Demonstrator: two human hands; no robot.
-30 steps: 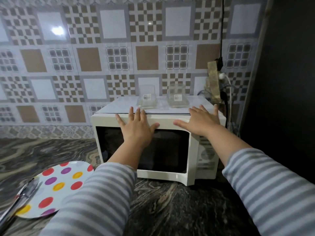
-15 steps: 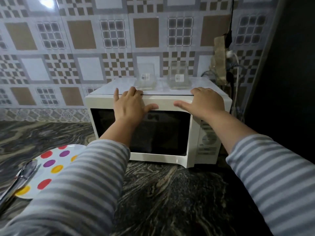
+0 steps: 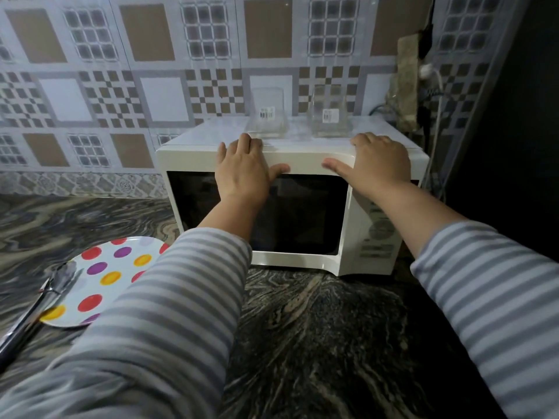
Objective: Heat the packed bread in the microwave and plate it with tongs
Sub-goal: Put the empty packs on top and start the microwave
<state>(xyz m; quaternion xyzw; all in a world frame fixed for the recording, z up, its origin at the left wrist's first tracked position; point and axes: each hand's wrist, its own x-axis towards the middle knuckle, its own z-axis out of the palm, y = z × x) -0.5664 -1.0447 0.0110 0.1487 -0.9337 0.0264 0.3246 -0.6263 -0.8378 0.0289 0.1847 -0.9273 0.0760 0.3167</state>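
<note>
Marbled desk (image 3: 317,343): my left hand (image 3: 245,173) and right hand (image 3: 378,164) lay open, flat on microwave (image 3: 302,213) top edge; bread unseen. Risk: shove toppling glass jars (image 3: 267,114).

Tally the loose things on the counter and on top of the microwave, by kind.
Clear containers on the microwave: 2
Polka-dot plate: 1
Tongs: 1
Total: 4
</note>
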